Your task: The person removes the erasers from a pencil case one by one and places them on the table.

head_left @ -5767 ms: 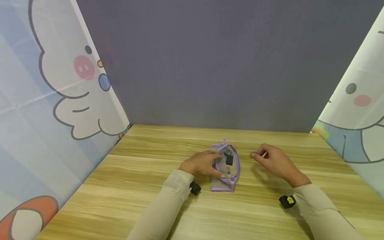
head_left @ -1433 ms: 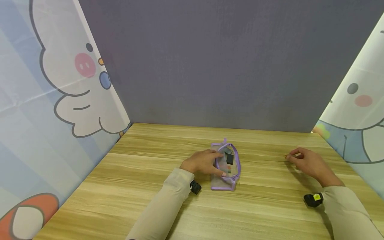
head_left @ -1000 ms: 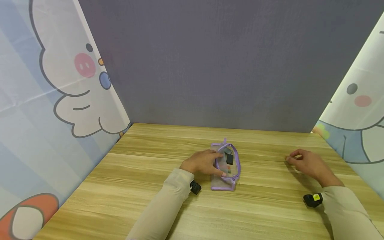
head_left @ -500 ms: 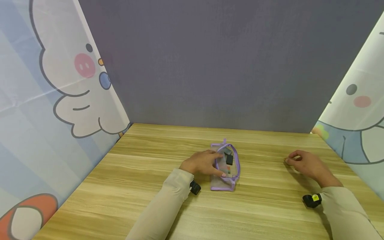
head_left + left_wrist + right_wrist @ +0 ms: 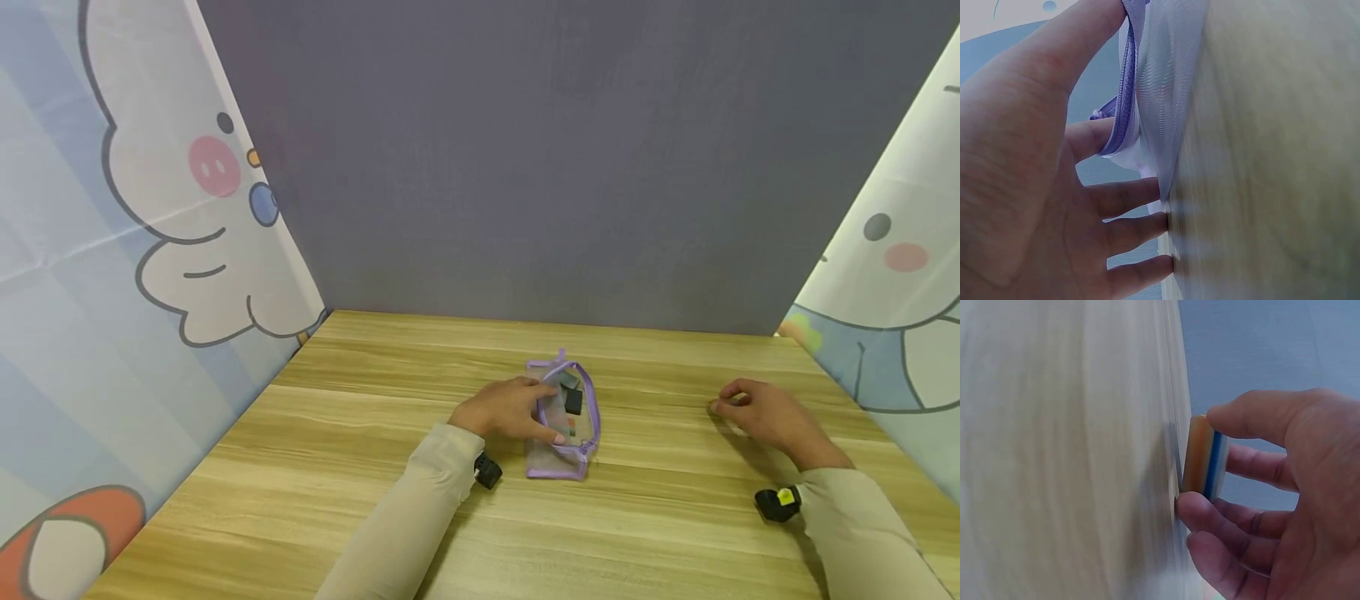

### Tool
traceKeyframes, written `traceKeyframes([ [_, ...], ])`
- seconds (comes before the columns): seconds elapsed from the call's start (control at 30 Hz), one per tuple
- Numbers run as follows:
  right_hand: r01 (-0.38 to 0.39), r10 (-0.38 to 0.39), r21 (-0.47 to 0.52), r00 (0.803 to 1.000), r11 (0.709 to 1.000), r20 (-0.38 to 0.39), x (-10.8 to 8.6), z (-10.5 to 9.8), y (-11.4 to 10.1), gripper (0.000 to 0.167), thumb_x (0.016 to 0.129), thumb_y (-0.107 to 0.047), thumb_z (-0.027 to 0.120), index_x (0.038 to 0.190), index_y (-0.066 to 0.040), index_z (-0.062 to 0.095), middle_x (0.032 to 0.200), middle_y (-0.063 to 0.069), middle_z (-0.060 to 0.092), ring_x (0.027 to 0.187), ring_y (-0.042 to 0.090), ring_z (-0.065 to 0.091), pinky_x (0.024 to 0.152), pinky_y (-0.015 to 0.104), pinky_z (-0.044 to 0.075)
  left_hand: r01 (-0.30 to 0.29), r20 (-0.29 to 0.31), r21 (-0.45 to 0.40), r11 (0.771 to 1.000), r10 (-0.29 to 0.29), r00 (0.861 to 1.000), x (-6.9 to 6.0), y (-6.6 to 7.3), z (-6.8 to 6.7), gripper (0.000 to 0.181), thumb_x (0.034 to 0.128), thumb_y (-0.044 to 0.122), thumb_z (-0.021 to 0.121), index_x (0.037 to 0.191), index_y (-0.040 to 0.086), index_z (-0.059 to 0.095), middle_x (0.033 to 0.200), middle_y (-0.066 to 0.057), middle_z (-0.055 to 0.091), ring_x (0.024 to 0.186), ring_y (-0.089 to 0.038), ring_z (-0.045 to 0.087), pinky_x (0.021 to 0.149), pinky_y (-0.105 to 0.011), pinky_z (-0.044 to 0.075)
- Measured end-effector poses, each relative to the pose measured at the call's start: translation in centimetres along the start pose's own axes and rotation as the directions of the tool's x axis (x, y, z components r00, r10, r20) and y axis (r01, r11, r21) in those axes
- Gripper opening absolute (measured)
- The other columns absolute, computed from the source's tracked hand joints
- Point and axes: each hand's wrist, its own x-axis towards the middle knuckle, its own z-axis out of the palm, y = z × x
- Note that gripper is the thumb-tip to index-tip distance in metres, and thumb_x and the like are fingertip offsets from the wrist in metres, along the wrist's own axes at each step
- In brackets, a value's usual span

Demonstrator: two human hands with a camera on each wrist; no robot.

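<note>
A mesh pouch with purple edging [image 5: 555, 473] lies unzipped on the table. A dark block [image 5: 573, 402], a grey piece and a small red-green piece show inside its opening. My left hand [image 5: 506, 407] rests on the pouch's left side, thumb and forefinger spread along the opening; the left wrist view shows the hand [image 5: 1035, 162] with fairly straight fingers against the mesh [image 5: 1166, 81] and zipper. Well to the right, my right hand [image 5: 772, 417] pinches a small piece. In the right wrist view it is an orange, white and blue striped block [image 5: 1197, 456], held at the table surface by thumb and fingers.
The wood-grain table [image 5: 300, 467] extends around both hands. A dark grey panel [image 5: 555, 167] stands along its back edge. Cartoon-printed cloths hang at the left [image 5: 67, 333] and right [image 5: 915, 350]. Small black devices sit at both wrists.
Compared with the oldest frame, my right hand is farther right, away from the pouch. Over the last second it has shifted slightly nearer and left. My left hand and the pouch look the same.
</note>
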Motion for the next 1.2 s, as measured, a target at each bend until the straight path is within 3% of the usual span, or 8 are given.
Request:
traceKeyframes([
  [0.17, 0.001, -0.001, 0.01, 1.0, 1.0, 0.009, 0.1, 0.0, 0.0, 0.037, 0.097, -0.032, 0.066, 0.109, 0.004, 0.065, 0.101, 0.023, 0.072, 0.085, 0.03, 0.069, 0.071, 0.044, 0.052, 0.004, 0.001, -0.007, 1.0, -0.004, 1.0, 0.1, -0.1, 0.2, 0.089, 0.0816, 0.077, 0.061, 0.155, 0.03, 0.041, 0.157, -0.003, 0.039, 0.142, -0.021, 0.039, 0.109, -0.043, 0.04],
  [0.53, -0.006, 0.006, 0.006, 1.0, 1.0, 0.019, 0.1, -0.5, -0.2, 0.031, 0.095, -0.029, 0.066, 0.102, 0.001, 0.067, 0.094, 0.014, 0.072, 0.074, 0.016, 0.064, 0.066, 0.037, 0.049, -0.014, -0.012, -0.022, 1.0, 0.014, 1.0, 0.0, -0.1, 0.2, 0.089, 0.0821, 0.078, 0.059, 0.155, 0.03, 0.041, 0.157, -0.003, 0.039, 0.142, -0.021, 0.039, 0.11, -0.043, 0.039],
  [0.93, -0.039, 0.038, 0.028, 0.999, 0.999, 0.038, -0.1, -0.9, -0.5, 0.03, 0.099, -0.025, 0.058, 0.103, 0.003, 0.068, 0.091, 0.016, 0.073, 0.072, 0.018, 0.066, 0.064, 0.036, 0.05, -0.022, -0.01, -0.035, 0.999, 0.022, 1.0, -0.1, -0.2, 0.1, 0.09, 0.0822, 0.078, 0.059, 0.155, 0.028, 0.041, 0.156, -0.003, 0.04, 0.142, -0.021, 0.038, 0.11, -0.043, 0.038],
  [1.2, -0.046, 0.046, -0.019, 0.999, 0.999, 0.0, -0.1, -1.1, -0.6, 0.03, 0.099, -0.025, 0.056, 0.1, 0.002, 0.069, 0.09, 0.016, 0.073, 0.073, 0.02, 0.064, 0.063, 0.037, 0.048, -0.02, -0.007, -0.029, 0.999, 0.02, 1.0, -0.1, -0.1, 0.0, 0.089, 0.0824, 0.078, 0.059, 0.155, 0.028, 0.041, 0.156, -0.004, 0.04, 0.142, -0.021, 0.039, 0.11, -0.043, 0.038],
])
